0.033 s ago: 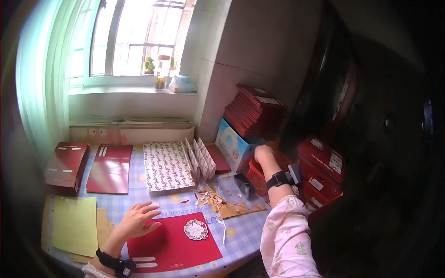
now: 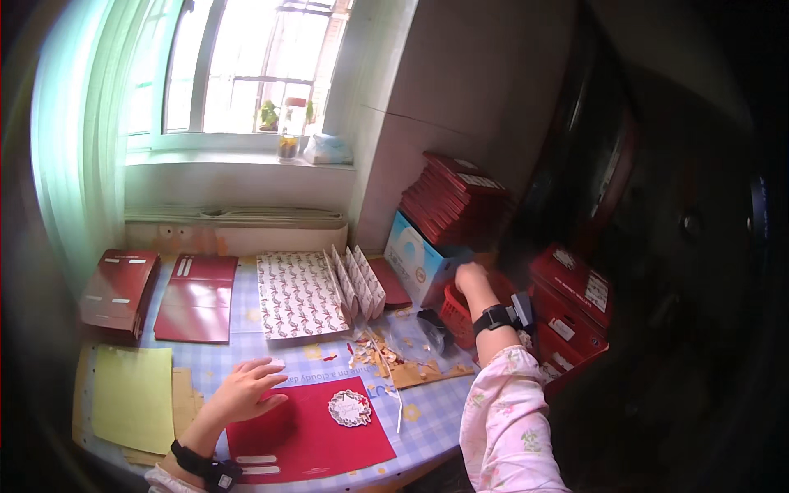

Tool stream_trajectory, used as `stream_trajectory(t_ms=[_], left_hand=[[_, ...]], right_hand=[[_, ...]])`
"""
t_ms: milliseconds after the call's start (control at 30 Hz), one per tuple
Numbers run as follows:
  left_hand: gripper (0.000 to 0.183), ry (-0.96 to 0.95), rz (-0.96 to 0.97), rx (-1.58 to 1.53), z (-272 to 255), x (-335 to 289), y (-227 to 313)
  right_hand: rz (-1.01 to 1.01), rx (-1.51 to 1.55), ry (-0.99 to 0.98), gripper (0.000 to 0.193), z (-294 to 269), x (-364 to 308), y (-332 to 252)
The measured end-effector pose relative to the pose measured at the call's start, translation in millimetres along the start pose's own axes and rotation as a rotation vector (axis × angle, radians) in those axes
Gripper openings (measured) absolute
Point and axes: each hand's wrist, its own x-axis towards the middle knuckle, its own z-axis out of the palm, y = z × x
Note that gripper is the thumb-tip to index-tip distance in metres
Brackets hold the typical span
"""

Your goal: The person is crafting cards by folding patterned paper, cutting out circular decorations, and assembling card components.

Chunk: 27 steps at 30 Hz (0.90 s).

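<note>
My left hand (image 2: 243, 394) hovers over the upper left of a red card sheet (image 2: 320, 444), its fingers spread. A small white bit shows by its fingertips; whether it touches them I cannot tell. On the sheet's right side sits a round white wreath-edged label (image 2: 349, 408), and two pale strips (image 2: 258, 465) lie near its lower edge. My right hand (image 2: 472, 279) reaches into a red plastic basket (image 2: 454, 311); its fingers are hidden there. Left of the basket lie a clear plastic bag (image 2: 408, 337) and scattered small paper scraps (image 2: 380, 360).
Red folded cards (image 2: 119, 292) and a single red card (image 2: 195, 297) lie back left. Patterned paper bags (image 2: 300, 294) stand mid-table. A blue-white box (image 2: 415, 259) carries a red stack (image 2: 454, 197). Red boxes (image 2: 571, 300) stand right. Yellow paper (image 2: 133, 398) lies left.
The whole view has shifted very slightly; the hands and the things on the table hold the same places relative to one another.
</note>
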Motion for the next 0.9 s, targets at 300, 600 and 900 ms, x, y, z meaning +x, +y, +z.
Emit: stream_trajectory(t_ms=[300, 600, 900], left_hand=[[0.030, -0.003, -0.012, -0.024, 12.9, -15.6, -13.6], [0.030, -0.057, -0.023, -0.032, 19.1, -19.0, -19.8], [0.029, -0.074, -0.006, -0.015, 17.7, -17.8, -20.7]], right_hand=[[0.099, -0.240, -0.214, 0.030, -23.1, 12.7, -46.7], [0.234, -0.321, -0.347, 0.029, 37.0, 27.3, -9.9], [0.363, -0.362, -0.465, 0.029, 40.8, 45.1, -13.0]])
